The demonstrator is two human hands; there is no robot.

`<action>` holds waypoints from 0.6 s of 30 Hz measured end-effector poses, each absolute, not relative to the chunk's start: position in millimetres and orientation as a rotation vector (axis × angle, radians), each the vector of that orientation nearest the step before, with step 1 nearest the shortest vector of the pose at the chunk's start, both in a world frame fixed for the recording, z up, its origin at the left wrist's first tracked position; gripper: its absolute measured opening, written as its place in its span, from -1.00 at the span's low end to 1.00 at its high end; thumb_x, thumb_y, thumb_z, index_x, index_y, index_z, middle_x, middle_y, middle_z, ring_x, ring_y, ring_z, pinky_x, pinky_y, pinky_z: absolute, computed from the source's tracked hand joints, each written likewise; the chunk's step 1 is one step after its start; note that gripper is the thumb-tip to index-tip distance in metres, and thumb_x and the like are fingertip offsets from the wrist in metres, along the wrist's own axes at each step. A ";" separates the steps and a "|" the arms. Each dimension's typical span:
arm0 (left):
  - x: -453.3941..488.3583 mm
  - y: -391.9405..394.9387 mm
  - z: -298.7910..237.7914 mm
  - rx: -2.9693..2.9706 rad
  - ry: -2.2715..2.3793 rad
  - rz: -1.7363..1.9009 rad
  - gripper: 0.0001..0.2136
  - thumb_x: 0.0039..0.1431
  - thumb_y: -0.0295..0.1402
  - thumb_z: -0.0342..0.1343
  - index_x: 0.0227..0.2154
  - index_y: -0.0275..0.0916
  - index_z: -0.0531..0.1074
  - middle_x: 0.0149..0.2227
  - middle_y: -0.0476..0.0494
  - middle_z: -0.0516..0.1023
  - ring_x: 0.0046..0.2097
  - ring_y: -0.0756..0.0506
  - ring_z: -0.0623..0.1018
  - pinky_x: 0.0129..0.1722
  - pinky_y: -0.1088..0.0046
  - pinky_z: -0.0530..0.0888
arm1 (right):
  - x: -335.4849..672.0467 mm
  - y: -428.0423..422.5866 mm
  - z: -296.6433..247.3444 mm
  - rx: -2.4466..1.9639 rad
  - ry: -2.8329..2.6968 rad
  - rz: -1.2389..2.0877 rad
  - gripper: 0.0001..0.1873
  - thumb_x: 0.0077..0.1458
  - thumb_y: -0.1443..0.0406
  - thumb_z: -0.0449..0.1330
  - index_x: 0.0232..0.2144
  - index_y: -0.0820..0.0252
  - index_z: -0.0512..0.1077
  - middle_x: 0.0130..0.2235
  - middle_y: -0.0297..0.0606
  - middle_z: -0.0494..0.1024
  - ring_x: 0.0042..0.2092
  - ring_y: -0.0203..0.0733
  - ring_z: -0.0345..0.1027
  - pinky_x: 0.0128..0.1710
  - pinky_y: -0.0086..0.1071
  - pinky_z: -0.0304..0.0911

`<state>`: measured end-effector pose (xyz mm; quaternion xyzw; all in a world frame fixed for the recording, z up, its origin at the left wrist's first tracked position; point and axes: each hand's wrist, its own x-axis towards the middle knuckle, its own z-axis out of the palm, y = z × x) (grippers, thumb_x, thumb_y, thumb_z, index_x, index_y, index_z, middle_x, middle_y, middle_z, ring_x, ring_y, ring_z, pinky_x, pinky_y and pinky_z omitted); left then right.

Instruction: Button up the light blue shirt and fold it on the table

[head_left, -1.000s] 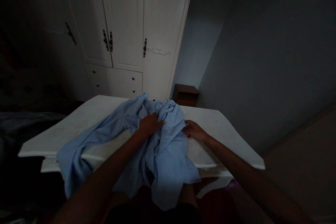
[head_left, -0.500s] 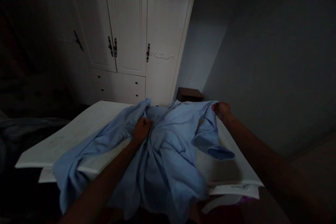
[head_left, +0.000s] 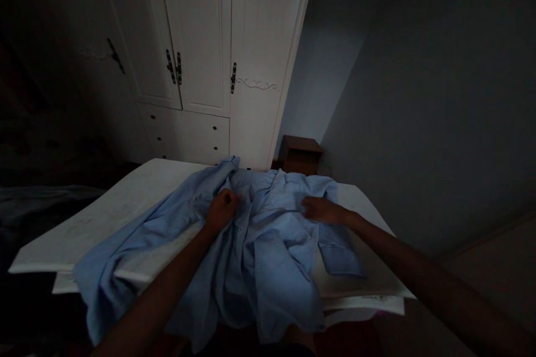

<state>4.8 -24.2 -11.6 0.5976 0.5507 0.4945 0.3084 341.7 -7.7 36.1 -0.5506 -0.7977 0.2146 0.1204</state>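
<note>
A light blue shirt [head_left: 259,256] lies crumpled across a white table [head_left: 104,217], its lower part hanging over the near edge. My left hand [head_left: 221,209] is closed in a fist on a fold of the shirt near its middle. My right hand [head_left: 320,209] rests on the shirt's right side, fingers curled against the cloth near a sleeve. That sleeve lies flat toward the table's right corner.
A white wardrobe [head_left: 201,56] with dark handles and small drawers stands behind the table. A small brown wooden stand [head_left: 299,153] sits in the corner by the grey wall. The room is dim, and dark shapes fill the left side.
My right hand lifted the shirt's right sleeve up and out to the right, then came back down onto the cloth. The sleeve now lies spread on the table. My left hand stayed gripping.
</note>
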 end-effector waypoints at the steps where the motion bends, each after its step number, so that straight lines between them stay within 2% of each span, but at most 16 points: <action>1: 4.8 -25.2 -10.8 1.577 1.451 1.303 -0.69 0.03 -0.05 0.06 -0.57 -0.16 0.19 -0.66 0.09 0.32 -0.55 -0.02 0.40 -0.47 0.46 0.33 | 339.8 -15.3 30.1 -1.634 -2.372 0.603 -0.74 -0.18 0.35 0.29 -0.32 0.17 0.46 -0.21 -0.18 0.58 -0.19 -0.07 0.45 -0.20 -0.36 0.30; 3: 5.2 -27.2 -9.4 1.563 1.440 1.309 -0.68 0.03 -0.05 0.06 -0.58 -0.16 0.18 -0.66 0.09 0.31 -0.55 -0.02 0.40 -0.47 0.46 0.34 | 341.2 -23.2 22.4 -1.768 -2.307 0.541 -0.67 -0.15 0.34 0.30 -0.24 0.19 0.43 -0.16 -0.11 0.56 -0.12 -0.02 0.44 -0.19 -0.35 0.30; 6: 5.3 -28.5 -8.7 1.480 1.411 1.355 -0.67 0.00 -0.04 0.08 -0.59 -0.17 0.18 -0.66 0.08 0.32 -0.55 -0.01 0.41 -0.45 0.46 0.38 | 353.6 -21.4 20.2 -1.964 -2.069 0.510 -0.80 -0.08 0.40 0.23 -0.31 0.22 0.42 -0.29 -0.10 0.55 -0.18 -0.03 0.46 -0.29 -0.38 0.29; 9: -2.2 -26.2 -6.3 1.323 1.384 1.357 -0.70 -0.05 -0.07 0.11 -0.56 -0.18 0.23 -0.62 0.03 0.39 -0.52 -0.03 0.46 -0.42 0.43 0.44 | 368.7 -19.2 20.5 -2.017 -2.015 0.537 -0.89 -0.07 0.43 0.17 -0.39 0.19 0.41 -0.39 -0.20 0.54 -0.29 -0.10 0.47 -0.37 -0.41 0.29; 12: -29.9 -21.8 6.9 1.379 1.534 1.390 -0.76 -0.01 -0.13 0.05 -0.45 -0.22 0.33 -0.47 -0.09 0.52 -0.39 -0.09 0.54 -0.31 0.38 0.49 | 378.3 -24.0 18.2 -2.058 -2.007 0.547 -0.88 -0.08 0.41 0.18 -0.39 0.16 0.40 -0.42 -0.31 0.53 -0.33 -0.14 0.47 -0.36 -0.41 0.32; 14: -62.0 -18.8 22.1 1.595 1.798 1.454 -0.77 0.02 -0.18 0.00 -0.38 -0.24 0.37 -0.33 -0.18 0.56 -0.25 -0.12 0.56 -0.16 0.35 0.48 | 381.1 -28.0 16.7 -2.075 -2.010 0.489 -0.80 -0.08 0.38 0.22 -0.30 0.17 0.40 -0.31 -0.25 0.55 -0.20 -0.09 0.48 -0.24 -0.38 0.33; 16: -100.4 -16.0 38.8 1.628 1.947 1.473 -0.76 0.01 -0.23 0.00 -0.33 -0.28 0.39 -0.17 -0.32 0.54 -0.07 -0.20 0.52 0.02 0.24 0.40 | 382.1 -30.6 16.7 -2.089 -2.003 0.399 -0.62 -0.09 0.31 0.27 -0.16 0.25 0.38 -0.12 -0.06 0.52 -0.01 0.03 0.40 -0.10 -0.32 0.29; 18: -136.9 -14.2 52.7 1.789 2.218 1.206 -0.70 -0.05 -0.23 0.06 -0.27 -0.29 0.42 -0.09 -0.40 0.52 0.01 -0.28 0.48 0.03 0.18 0.39 | 382.0 -31.3 18.0 -2.140 -1.943 0.300 -0.48 -0.05 0.22 0.27 -0.05 0.34 0.32 0.00 0.14 0.43 0.09 0.15 0.31 -0.04 -0.24 0.27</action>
